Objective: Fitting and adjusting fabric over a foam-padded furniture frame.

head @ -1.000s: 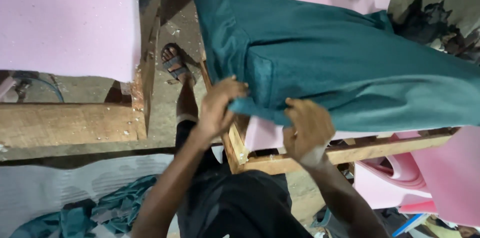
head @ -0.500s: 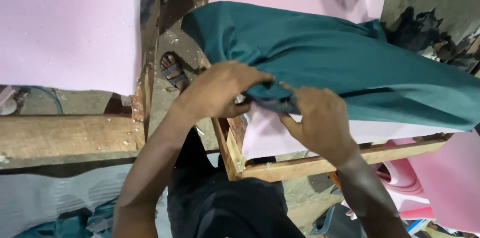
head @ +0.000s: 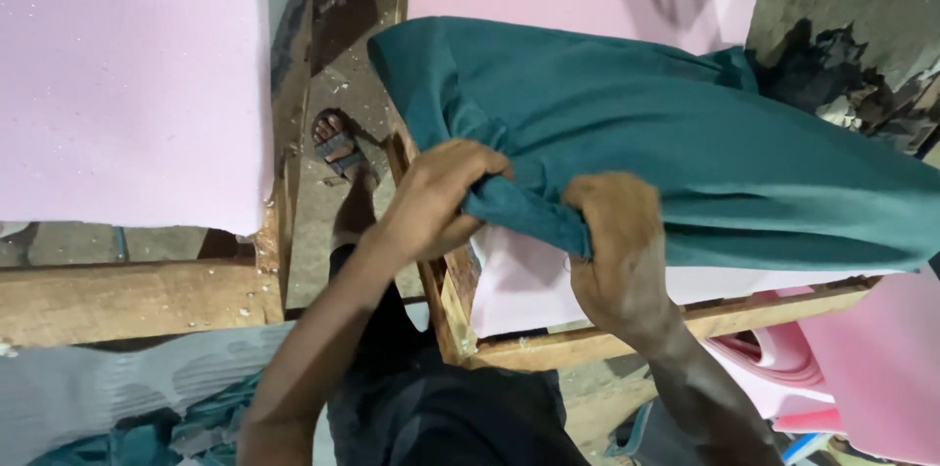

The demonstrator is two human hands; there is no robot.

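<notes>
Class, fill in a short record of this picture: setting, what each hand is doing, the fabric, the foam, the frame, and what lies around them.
setting: workshop seen from above
left hand: grip shut on the teal cover's edge
right hand: grip shut on the same edge, close beside the left
teal cover: bunched, draped over the foam pad
foam pad: pink, bare at its near corner
wooden frame: under the pad
foot: in a sandal, on the floor
left side: second pink slab on a timber beam
</notes>
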